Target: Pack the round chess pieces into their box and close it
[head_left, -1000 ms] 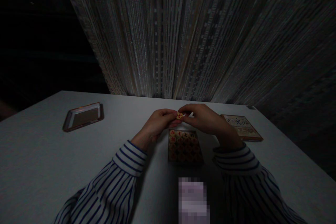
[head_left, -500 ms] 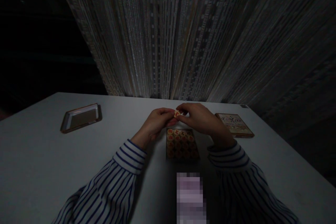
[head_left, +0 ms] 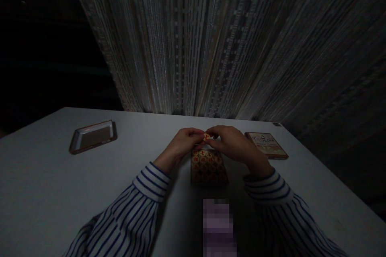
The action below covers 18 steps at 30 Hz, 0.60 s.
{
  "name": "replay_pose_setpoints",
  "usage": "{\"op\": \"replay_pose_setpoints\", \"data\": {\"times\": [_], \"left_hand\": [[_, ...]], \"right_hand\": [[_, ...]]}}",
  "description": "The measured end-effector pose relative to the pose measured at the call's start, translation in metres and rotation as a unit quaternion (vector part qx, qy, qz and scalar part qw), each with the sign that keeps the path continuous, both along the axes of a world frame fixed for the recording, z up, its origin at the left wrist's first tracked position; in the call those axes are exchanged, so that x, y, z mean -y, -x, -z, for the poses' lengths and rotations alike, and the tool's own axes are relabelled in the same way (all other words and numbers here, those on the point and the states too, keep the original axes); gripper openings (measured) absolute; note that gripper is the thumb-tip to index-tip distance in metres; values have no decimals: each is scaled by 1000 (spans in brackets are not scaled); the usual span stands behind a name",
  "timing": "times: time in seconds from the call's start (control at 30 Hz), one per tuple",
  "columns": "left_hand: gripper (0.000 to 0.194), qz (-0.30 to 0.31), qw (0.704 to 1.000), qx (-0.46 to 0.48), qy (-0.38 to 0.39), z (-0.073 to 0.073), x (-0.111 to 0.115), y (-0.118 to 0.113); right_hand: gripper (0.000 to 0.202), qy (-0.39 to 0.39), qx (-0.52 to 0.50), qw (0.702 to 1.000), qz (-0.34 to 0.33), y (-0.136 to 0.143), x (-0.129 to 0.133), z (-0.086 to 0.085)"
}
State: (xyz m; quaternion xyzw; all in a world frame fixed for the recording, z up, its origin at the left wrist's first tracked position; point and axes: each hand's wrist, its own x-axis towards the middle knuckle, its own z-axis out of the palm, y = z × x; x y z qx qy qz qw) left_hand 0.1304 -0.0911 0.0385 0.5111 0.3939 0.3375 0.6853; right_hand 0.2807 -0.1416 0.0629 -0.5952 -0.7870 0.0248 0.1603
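Observation:
A round, pale xiangqi piece with a red character is pinched between the fingertips of my left hand and my right hand. Both hands are closed on it, just over the far edge of a box. That box of xiangqi pieces lies in front of me, its pieces set in rows with red characters facing up. My fingers partly cover its far row. How many pieces are between my fingers I cannot tell.
An open tray-like box lid lies at the left on the white table. To the right is a flat box with a printed cover. A string curtain hangs behind the table's far edge. The scene is dim.
Both hands have come slightly down and nearer to the box with the piece between them. The piece's face now shows more fully.

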Motion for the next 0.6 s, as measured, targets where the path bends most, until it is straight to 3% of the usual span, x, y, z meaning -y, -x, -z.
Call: {"op": "replay_pose_setpoints", "data": {"times": [0.23,0.43,0.53,0.6], "left_hand": [[7,22,998,-48,-27,7,-2,0],[15,60,985,-114,-114,18,-7,0],[21,84,944,-216,-235,17,-9,6],[20,119,882,-317,-327,11,-7,12]], "right_hand": [[28,39,29,999,-14,-4,-2,3],[29,58,55,997,-5,-5,-2,5],[25,88,71,994,12,-7,-2,4],[25,102,83,991,25,-10,-1,4]]}}
